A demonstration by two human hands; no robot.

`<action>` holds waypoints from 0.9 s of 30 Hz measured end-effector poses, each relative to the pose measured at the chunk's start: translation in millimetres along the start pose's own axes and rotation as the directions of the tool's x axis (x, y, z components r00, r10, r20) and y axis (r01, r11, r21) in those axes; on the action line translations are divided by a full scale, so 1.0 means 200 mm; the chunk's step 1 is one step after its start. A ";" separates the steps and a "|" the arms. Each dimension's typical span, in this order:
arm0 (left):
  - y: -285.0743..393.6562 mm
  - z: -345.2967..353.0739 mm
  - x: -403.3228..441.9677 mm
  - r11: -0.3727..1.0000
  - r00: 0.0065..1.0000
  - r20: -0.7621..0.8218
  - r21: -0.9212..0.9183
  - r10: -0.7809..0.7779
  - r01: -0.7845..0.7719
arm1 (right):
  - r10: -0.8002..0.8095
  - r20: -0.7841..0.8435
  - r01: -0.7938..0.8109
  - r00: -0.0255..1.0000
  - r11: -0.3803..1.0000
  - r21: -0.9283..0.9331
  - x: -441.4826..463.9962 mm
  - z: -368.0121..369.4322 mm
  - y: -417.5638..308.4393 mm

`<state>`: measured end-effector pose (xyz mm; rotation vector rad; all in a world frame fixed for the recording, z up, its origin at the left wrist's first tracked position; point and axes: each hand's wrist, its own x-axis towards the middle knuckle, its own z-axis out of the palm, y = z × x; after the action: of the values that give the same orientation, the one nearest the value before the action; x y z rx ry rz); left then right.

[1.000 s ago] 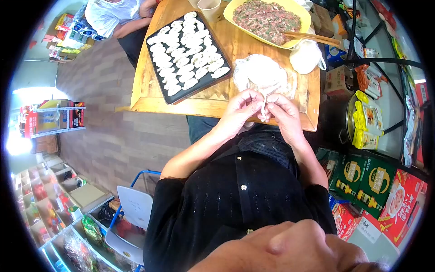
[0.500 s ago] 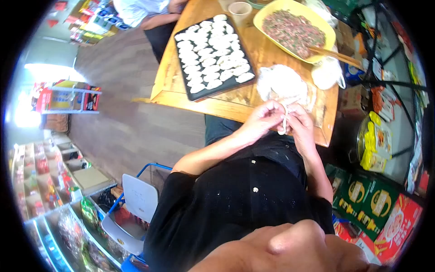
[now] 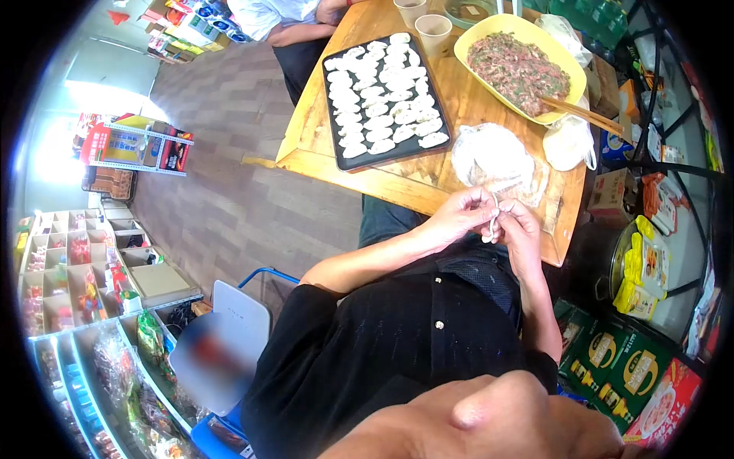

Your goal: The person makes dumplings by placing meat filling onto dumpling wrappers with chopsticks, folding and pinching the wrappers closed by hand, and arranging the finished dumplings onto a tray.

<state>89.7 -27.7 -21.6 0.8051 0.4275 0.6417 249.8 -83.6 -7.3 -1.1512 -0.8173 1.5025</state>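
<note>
In front of my belly, at the table's near edge, both hands pinch a pale dumpling (image 3: 494,217) seen edge-on. My left hand (image 3: 465,216) grips it from the left with thumb and fingers closed, and my right hand (image 3: 520,233) presses it from the other side. Just beyond the fingers, a clear plastic bag (image 3: 468,157) lies around white dough (image 3: 501,153). A black tray (image 3: 353,162) to the left carries rows of white dumplings (image 3: 378,109). Farther back, a yellow bowl (image 3: 463,55) holds minced filling (image 3: 520,73), with chopsticks (image 3: 589,115) resting across its rim.
Paper cups (image 3: 433,34) and a glass dish (image 3: 468,11) stand at the wooden table's (image 3: 306,141) back. A white bag (image 3: 569,145) sits at its right. Another person's arm (image 3: 304,34) is beyond the tray. A chair (image 3: 237,321) and shelves (image 3: 76,260) are at left; cartons (image 3: 612,359) at right.
The whole view has shifted, so the table and tray appear farther right. Both hands stay together on the dumpling, with only slight finger movement.
</note>
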 end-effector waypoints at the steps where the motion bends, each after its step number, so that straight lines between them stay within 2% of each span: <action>1: 0.00 0.00 0.00 1.000 1.000 -0.005 0.003 -0.005 0.005 | 0.001 0.014 -0.001 1.000 1.000 0.006 0.00 0.00 0.00; 8: -0.03 0.00 0.01 1.000 1.000 -0.023 -0.018 -0.016 0.016 | -0.020 0.026 0.019 0.999 0.999 0.031 0.01 -0.03 0.03; 16: 0.00 0.01 -0.01 0.997 0.995 -0.075 -0.024 -0.071 0.070 | -0.033 0.010 0.034 0.999 0.997 -0.069 0.01 -0.02 0.03; 18: -0.04 -0.01 0.00 0.990 0.991 -0.081 -0.094 -0.110 0.102 | -0.026 0.008 0.027 1.000 0.997 -0.068 0.02 -0.03 0.04; 20: -0.10 -0.06 0.02 0.987 0.996 -0.045 -0.144 -0.078 0.070 | 0.001 -0.033 -0.003 0.999 0.998 -0.066 0.00 -0.04 0.03; 24: -0.02 -0.01 0.01 0.973 0.986 -0.095 -0.200 -0.135 0.114 | -0.021 0.018 0.022 1.000 0.998 -0.061 0.00 -0.04 0.02; 27: 0.02 0.01 0.01 0.978 0.984 -0.091 -0.160 -0.152 0.137 | -0.040 0.034 0.041 0.999 0.999 -0.019 0.00 -0.04 0.03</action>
<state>90.8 -26.3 -17.7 0.5909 0.5193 0.5741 255.0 -85.3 -15.1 -1.1202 -0.8748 1.4867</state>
